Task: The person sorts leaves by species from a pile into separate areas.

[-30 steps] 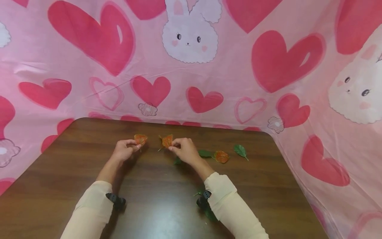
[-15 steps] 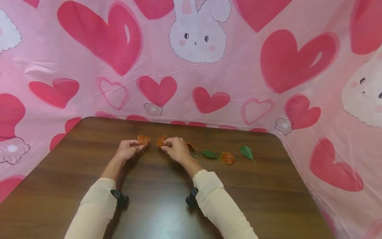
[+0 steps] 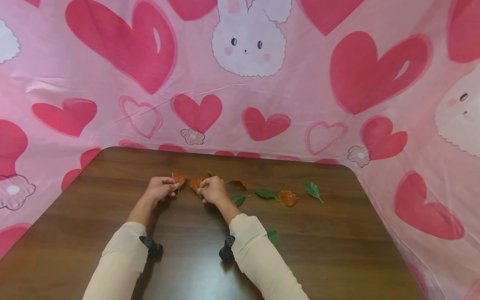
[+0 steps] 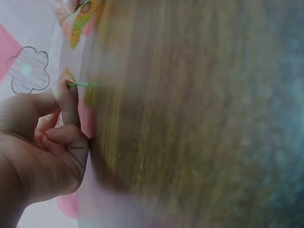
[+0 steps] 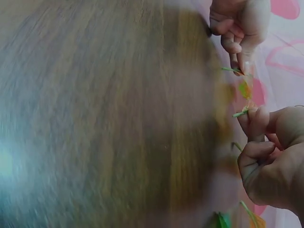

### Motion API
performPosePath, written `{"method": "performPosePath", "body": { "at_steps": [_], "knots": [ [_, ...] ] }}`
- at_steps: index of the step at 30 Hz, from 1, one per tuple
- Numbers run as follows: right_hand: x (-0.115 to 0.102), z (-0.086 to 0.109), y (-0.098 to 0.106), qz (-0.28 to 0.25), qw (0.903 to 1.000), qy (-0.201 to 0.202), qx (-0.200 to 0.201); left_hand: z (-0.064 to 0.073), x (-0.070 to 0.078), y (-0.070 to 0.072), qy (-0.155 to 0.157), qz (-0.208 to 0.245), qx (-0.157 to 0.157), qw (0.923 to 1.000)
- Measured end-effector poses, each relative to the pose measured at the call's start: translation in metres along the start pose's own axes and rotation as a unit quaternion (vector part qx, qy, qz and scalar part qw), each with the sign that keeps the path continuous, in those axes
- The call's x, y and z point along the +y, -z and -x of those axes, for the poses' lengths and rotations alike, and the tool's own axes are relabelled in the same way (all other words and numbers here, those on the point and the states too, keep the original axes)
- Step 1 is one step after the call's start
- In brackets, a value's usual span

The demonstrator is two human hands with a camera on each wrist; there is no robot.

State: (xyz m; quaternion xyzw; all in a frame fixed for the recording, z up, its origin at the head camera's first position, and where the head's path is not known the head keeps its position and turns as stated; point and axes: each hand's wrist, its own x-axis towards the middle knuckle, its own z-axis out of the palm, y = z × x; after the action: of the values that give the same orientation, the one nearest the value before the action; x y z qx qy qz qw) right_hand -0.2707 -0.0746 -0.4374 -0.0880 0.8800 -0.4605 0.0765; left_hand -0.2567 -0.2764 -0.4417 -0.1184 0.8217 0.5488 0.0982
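Plainly, a double pinch

Left of the head view's centre, the left hand [image 3: 159,188], curled, pinches an orange leaf [image 3: 180,178]; just beside it, the right hand [image 3: 213,190], likewise curled, pinches a second leaf [image 3: 195,183]. Green leaves [image 3: 265,193] lie on the surface [image 3: 337,237], from lower centre rightward.

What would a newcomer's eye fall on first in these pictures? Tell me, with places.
Probably the pink backdrop, with its red hearts and white rabbit faces, rising behind the brown wood-grain table. Next, toward the table's far side, the left hand pinches an orange leaf, and the right hand pinches another orange leaf close by. Farther right, green leaves lie on the table with other orange leaves.
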Motion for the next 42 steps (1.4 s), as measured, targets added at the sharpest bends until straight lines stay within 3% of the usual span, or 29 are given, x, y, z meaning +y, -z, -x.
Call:
{"method": "performPosePath", "body": {
  "at_steps": [6,11,15,23,30,42],
  "knots": [
    [0.005,0.003,-0.011,-0.061,0.9970,-0.044,0.021,-0.006,-0.001,0.001,0.009,-0.007,-0.006,0.9999],
    [0.005,0.002,-0.021,-0.142,0.9859,-0.083,0.028,-0.011,-0.002,0.002,0.014,-0.016,-0.003,0.9998],
    [0.000,0.000,-0.029,-0.170,0.9788,-0.106,0.042,-0.011,-0.004,0.006,0.021,-0.028,-0.002,0.9994],
    [-0.006,-0.010,-0.036,-0.156,0.9785,-0.122,0.057,-0.011,-0.005,0.006,0.023,-0.024,0.003,0.9994],
    [-0.008,-0.020,-0.037,-0.136,0.9832,-0.093,0.078,-0.016,-0.001,0.004,0.023,-0.022,0.005,0.9995],
    [-0.008,-0.027,-0.042,-0.130,0.9826,-0.109,0.074,-0.017,-0.003,0.004,0.011,-0.032,0.005,0.9994]
  ]
}}
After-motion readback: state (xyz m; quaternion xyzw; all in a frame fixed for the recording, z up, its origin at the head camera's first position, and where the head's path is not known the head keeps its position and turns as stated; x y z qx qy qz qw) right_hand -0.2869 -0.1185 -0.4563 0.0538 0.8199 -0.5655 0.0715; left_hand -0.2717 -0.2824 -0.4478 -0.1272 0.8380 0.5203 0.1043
